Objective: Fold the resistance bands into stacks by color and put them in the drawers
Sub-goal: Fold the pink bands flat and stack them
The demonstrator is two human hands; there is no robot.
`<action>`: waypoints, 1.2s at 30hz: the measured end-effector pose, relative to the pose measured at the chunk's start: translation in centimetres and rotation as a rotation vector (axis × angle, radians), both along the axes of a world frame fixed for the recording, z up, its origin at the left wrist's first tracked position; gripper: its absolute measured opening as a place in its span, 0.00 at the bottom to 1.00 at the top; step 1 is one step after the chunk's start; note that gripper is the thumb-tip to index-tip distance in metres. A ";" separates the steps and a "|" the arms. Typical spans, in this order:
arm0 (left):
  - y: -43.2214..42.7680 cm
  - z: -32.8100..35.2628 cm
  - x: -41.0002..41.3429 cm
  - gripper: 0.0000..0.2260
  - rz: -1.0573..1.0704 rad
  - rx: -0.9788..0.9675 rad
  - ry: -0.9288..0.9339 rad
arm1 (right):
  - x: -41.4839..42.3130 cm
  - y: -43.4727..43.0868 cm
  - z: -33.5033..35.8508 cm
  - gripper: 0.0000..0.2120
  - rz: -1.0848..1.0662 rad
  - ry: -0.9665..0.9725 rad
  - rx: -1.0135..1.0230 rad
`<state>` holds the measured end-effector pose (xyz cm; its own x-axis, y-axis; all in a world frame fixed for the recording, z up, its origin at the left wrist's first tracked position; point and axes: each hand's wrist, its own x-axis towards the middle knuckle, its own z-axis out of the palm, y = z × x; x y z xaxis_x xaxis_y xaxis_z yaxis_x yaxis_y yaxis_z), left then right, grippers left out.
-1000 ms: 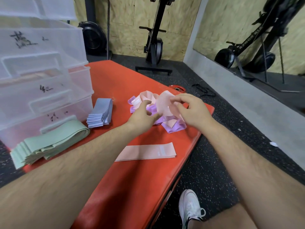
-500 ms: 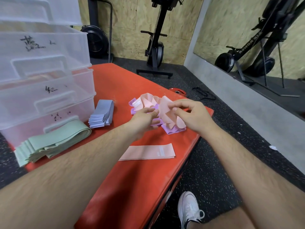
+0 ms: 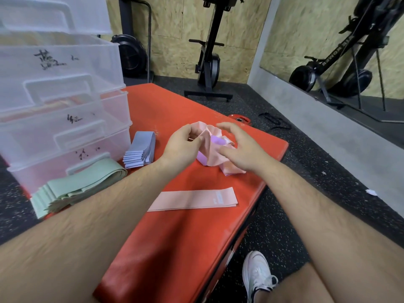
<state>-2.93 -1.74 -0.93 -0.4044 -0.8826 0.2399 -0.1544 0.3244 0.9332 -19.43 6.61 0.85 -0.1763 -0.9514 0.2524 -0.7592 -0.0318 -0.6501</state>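
A tangled heap of pink and purple resistance bands (image 3: 211,153) lies on the red mat (image 3: 175,237). My left hand (image 3: 182,145) pinches a pink band at the heap's left edge. My right hand (image 3: 240,149) hovers over the heap's right side with its fingers spread. One flat pink band (image 3: 192,199) lies alone nearer to me. A folded blue stack (image 3: 141,153) and a folded green stack (image 3: 76,186) rest beside the clear plastic drawers (image 3: 61,119) at the left.
Each drawer front carries handwritten marks and a handle. The mat's right edge drops to black speckled floor, where my white shoe (image 3: 258,274) stands. Exercise machines (image 3: 209,62) stand by the wooden back wall, and a mirror (image 3: 341,51) is at the right.
My right hand has let go of the pink band and spread its fingers above the heap. My left hand has shifted up onto the heap's left edge.
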 end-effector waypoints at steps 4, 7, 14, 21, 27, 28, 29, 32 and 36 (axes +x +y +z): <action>-0.3 0.4 1.7 0.02 -0.007 -0.031 0.005 | 2.5 -1.9 0.3 0.15 0.099 -0.076 0.045; -0.5 0.8 3.0 0.03 0.013 -0.030 0.035 | 3.3 -2.9 0.2 0.12 0.125 -0.054 0.047; -1.9 1.6 6.4 0.03 0.166 0.016 0.074 | 2.7 -3.0 0.2 0.13 0.090 0.095 0.248; -2.5 1.9 9.1 0.04 0.208 0.058 0.115 | 1.3 -1.9 -1.1 0.09 0.029 0.191 0.373; -2.8 1.6 10.4 0.03 0.264 0.094 0.133 | 0.5 -1.0 -3.5 0.05 0.043 0.238 0.403; -2.8 1.5 10.5 0.03 0.267 0.097 0.125 | 0.4 -0.9 -3.6 0.06 0.026 0.259 0.402; -2.8 1.5 10.6 0.03 0.271 0.098 0.120 | 0.2 -0.9 -3.6 0.10 0.007 0.258 0.394; -3.1 1.3 10.7 0.03 0.298 0.102 0.107 | -0.3 -1.2 -3.6 0.19 -0.062 0.204 0.370; -4.0 1.1 11.2 0.03 0.337 0.123 0.103 | -1.0 -1.0 -3.5 0.20 -0.091 0.074 0.423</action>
<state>8.24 -5.78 0.19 -0.0656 -0.9869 0.1476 -0.1367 0.1555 0.9783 -20.46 5.62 -2.62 -0.2599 -0.9553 -0.1408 -0.7919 0.2943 -0.5350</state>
